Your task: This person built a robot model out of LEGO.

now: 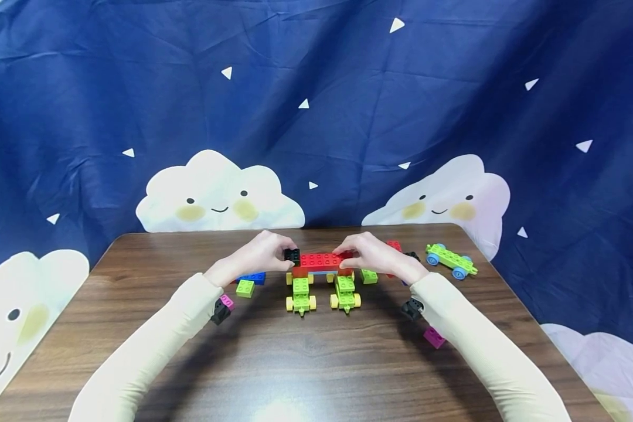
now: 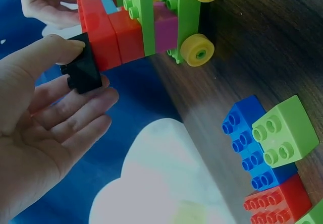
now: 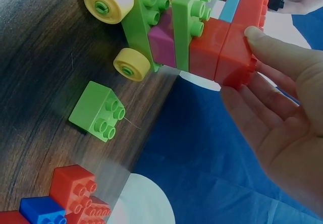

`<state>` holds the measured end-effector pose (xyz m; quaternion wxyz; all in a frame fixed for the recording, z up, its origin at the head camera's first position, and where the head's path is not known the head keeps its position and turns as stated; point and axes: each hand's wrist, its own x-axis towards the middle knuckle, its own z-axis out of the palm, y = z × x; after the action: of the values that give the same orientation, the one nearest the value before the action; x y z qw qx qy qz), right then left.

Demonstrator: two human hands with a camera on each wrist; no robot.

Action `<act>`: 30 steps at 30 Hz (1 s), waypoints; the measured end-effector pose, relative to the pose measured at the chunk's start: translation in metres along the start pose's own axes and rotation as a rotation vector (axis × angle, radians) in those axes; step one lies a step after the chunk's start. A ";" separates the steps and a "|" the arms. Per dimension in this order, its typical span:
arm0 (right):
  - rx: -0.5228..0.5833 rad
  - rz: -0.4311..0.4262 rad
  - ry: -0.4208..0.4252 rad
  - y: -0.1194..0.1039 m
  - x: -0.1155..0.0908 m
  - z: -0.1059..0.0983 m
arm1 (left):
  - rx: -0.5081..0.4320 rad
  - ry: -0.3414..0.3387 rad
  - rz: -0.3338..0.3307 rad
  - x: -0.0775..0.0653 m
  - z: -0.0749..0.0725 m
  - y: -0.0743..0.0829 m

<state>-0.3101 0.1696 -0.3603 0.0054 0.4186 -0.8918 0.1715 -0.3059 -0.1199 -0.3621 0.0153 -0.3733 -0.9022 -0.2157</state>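
A block build with two lime wheeled bases (image 1: pixel 300 302) and yellow wheels stands mid-table, bridged by a long red brick (image 1: pixel 319 261). My left hand (image 1: pixel 264 252) pinches a black brick (image 2: pixel 87 67) between thumb and fingers at the bridge's left end. Whether its studs are locked cannot be told. Opposite, my right hand (image 1: pixel 371 253) grips the right end of the red bridge, with the thumb on one side and fingers beneath in the right wrist view. Magenta bricks (image 3: pixel 162 40) and red bricks (image 3: pixel 207 50) show in the supports. A light-blue strip (image 3: pixel 232 2) runs under the bridge.
Left of the build lie a lime brick (image 1: pixel 245 288), a blue brick (image 2: pixel 247 143) and a red brick (image 2: pixel 280 204). Lime (image 3: pixel 97 111) and red bricks (image 3: pixel 73 188) lie right. A lime wheeled base (image 1: pixel 450 258) sits far right. One magenta brick (image 1: pixel 434 337) is near the right forearm.
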 end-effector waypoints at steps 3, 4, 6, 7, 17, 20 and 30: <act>0.005 -0.008 0.002 0.000 0.001 0.001 | -0.023 -0.009 -0.040 -0.002 -0.001 -0.004; 0.006 -0.007 0.003 0.000 0.001 0.002 | -0.034 -0.009 -0.054 -0.003 -0.002 -0.005; 0.004 -0.003 0.003 0.000 0.002 0.002 | -0.056 -0.006 -0.070 -0.005 -0.004 -0.008; 0.003 0.000 0.003 0.001 0.002 0.002 | -0.070 -0.006 -0.076 -0.006 -0.004 -0.009; -0.010 0.007 0.000 0.001 -0.001 0.000 | -0.122 -0.025 -0.058 -0.008 -0.006 -0.009; -0.015 0.005 0.004 0.000 -0.001 0.000 | -0.105 -0.022 -0.051 -0.009 -0.006 -0.008; -0.049 0.007 -0.044 0.002 -0.002 -0.004 | -0.096 0.001 -0.072 -0.011 -0.005 -0.010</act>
<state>-0.3108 0.1734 -0.3570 -0.0045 0.4189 -0.8971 0.1405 -0.3055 -0.1356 -0.3633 -0.0099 -0.3410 -0.9035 -0.2593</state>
